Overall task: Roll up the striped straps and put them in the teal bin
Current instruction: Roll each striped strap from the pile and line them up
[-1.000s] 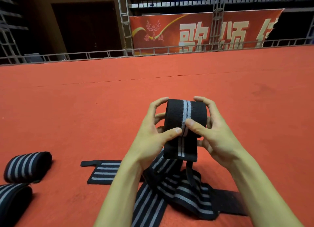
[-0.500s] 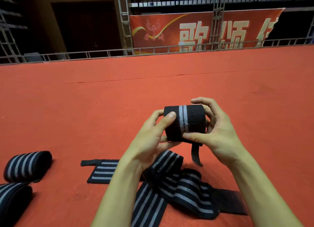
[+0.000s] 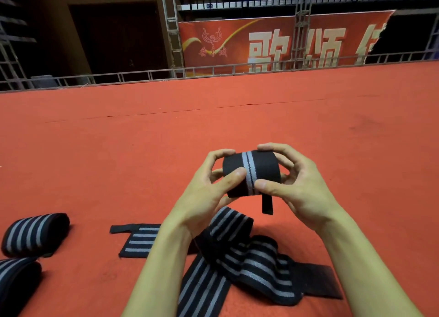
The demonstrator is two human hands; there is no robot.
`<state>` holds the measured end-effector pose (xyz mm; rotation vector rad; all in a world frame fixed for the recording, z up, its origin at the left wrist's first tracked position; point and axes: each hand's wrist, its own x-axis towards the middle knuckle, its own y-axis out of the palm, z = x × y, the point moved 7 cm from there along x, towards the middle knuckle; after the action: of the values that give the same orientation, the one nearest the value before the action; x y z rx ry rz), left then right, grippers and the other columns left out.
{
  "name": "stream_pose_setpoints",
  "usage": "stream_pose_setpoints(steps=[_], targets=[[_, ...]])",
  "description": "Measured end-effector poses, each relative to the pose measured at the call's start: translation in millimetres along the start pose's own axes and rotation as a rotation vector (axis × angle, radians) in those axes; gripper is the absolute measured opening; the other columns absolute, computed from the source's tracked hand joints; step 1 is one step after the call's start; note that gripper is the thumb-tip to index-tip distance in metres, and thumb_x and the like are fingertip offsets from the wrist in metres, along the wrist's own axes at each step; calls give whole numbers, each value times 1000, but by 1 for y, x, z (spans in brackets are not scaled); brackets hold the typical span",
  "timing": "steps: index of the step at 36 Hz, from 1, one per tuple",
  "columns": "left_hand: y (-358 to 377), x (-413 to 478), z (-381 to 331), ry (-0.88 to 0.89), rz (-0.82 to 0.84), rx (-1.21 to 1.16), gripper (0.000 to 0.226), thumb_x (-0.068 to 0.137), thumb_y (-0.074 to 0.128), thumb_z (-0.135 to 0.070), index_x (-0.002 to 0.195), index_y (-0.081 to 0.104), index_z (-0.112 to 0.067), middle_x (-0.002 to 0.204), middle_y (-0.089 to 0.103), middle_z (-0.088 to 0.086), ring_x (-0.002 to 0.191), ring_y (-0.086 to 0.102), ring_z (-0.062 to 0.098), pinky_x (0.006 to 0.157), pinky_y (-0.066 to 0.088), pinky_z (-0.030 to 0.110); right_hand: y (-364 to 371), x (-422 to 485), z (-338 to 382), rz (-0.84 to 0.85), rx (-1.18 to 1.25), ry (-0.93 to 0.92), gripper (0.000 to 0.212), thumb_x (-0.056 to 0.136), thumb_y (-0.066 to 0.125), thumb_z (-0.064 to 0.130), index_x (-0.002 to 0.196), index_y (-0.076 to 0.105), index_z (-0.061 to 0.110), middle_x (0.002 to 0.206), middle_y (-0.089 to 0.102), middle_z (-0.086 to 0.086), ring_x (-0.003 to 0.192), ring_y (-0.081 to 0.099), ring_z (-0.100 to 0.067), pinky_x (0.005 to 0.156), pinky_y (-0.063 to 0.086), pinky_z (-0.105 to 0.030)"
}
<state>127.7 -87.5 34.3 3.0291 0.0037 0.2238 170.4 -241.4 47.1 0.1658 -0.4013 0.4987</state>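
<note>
Since a second before, the wide striped flap had been wound in, and the left thumb had slid down off the top edge onto the near face of the rolled strap (image 3: 261,168).

From the head view, that rolled strap was held up in the air above the red carpet floor (image 3: 213,126), between both hands. The left hand (image 3: 204,198) gripped its left end, with the fingers (image 3: 221,154) curled over the top and the thumb pressed on the near face, just left of the grey stripe. The right hand (image 3: 301,188) gripped the right end the same way, its index finger hooked over the top and its thumb pressed just right of the stripe. Only a narrow black tab (image 3: 267,204) hung free under the rolled strap.

Below the rolled strap and nearer to me, the loose straps (image 3: 249,264) lay in a tangled heap on the floor. Below and to the left of the rolled strap lay a flat strap end (image 3: 140,242). Well off to its left sat a finished roll (image 3: 33,233), with a second roll (image 3: 16,276) just nearer. Far beyond the rolled strap ran a metal railing (image 3: 213,70) and, behind it, a red banner (image 3: 273,41).
</note>
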Motion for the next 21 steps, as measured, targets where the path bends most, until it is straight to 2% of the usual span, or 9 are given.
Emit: stream_pose_setpoints(steps=[4,6,9,12,16,21], targets=[[-3,0,0,26,-16,66,56,61,85,-38,113,64,-37,120,64,14,104,70,27,89,58,43,-3,0,-4,48,-7,56,63,63,84,6,117,65,32,124,65,4,98,69,-34,83,58,-50],[-4,-1,-1,60,-37,132,54,66,87,-30,114,64,-38,119,67,6,99,72,26,88,59,45,-4,-3,-9,83,-31,131,66,63,83,7,118,63,36,124,64,7,96,69,-34,76,60,-46],[-2,0,1,90,-24,166,51,74,85,-15,116,64,-35,121,68,0,92,74,26,78,58,37,-6,-4,-11,96,-67,166,71,60,86,1,118,63,35,125,63,3,88,71,-33,70,57,-38],[-4,0,3,83,-21,153,54,69,84,-18,117,63,-34,121,67,2,94,73,29,84,58,46,-8,-4,-9,90,-99,149,67,66,87,-4,118,63,31,124,64,1,87,72,-32,71,56,-36],[-5,0,3,74,6,170,62,63,86,-24,119,61,-34,126,65,3,94,73,34,91,56,55,-7,-6,-5,79,-157,133,63,64,89,9,117,64,31,124,64,4,90,74,-29,77,61,-41],[0,-3,4,87,27,203,58,70,84,-10,116,57,-32,126,64,2,97,72,35,88,57,55,-7,-6,4,74,-282,105,67,62,91,2,114,65,34,128,61,8,95,72,-16,78,62,-41]])
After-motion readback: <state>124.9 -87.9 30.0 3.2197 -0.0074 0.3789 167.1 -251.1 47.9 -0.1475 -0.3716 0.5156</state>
